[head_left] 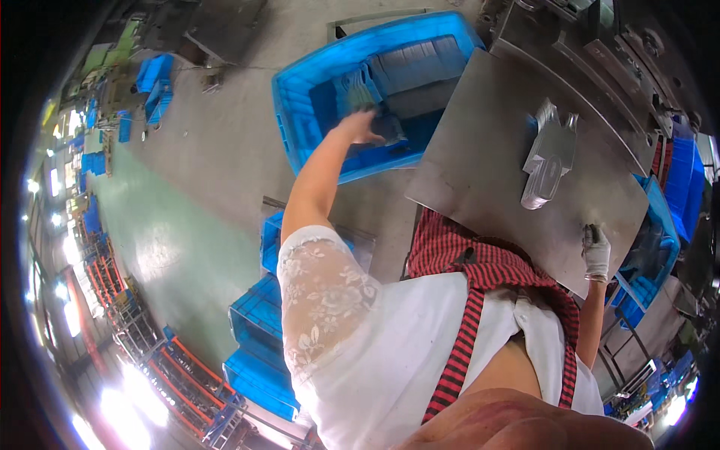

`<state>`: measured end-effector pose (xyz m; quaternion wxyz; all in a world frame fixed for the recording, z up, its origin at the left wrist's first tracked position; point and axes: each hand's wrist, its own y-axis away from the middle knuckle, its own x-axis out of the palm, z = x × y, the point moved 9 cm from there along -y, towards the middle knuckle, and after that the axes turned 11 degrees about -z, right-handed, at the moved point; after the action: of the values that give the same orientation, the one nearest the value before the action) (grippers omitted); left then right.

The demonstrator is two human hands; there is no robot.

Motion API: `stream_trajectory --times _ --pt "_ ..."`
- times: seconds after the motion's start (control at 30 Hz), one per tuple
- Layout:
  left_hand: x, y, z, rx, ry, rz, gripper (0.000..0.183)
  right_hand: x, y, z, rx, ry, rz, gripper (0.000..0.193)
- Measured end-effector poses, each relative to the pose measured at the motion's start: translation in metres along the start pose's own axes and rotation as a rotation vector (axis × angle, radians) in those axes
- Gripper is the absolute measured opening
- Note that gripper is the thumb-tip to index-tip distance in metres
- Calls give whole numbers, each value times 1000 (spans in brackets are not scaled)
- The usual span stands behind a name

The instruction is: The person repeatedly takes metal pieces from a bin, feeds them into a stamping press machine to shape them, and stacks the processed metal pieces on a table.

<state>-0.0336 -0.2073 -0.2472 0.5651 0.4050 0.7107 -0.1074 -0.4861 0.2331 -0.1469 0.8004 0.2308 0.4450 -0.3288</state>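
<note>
My left hand (361, 126) reaches down into a large blue plastic bin (289, 90), its thumb spread away from the fingers. The fingertips are smeared by motion beside thin grey metal parts (420, 64) lying in rows in the bin. My right hand (596, 253), in a whitish glove with dark fingertips, lies on the near right part of a bare metal table (472, 142). No object shows in it. Farther in on the table, apart from both hands, sits a small stack of flat, shaped metal plates (551, 157).
Dark machinery (607, 67) borders the table's far right side. Another blue bin (652, 255) stands beyond the right edge. Stacked blue crates (259, 375) are at my left, with greenish floor (157, 232) past them. A red-and-black striped apron (457, 251) touches the table's near edge.
</note>
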Motion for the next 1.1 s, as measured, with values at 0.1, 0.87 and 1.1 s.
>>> stream_trajectory --times 0.1,0.87,1.1 --pt "-16 14 -67 331 -183 -52 67 -4 6 37 -108 150 -29 20" --pt "36 18 -69 254 -414 86 30 -20 9 17 -118 56 -136 19" --pt "-39 41 -75 246 -235 -49 29 -25 16 5 -22 -204 -171 17"
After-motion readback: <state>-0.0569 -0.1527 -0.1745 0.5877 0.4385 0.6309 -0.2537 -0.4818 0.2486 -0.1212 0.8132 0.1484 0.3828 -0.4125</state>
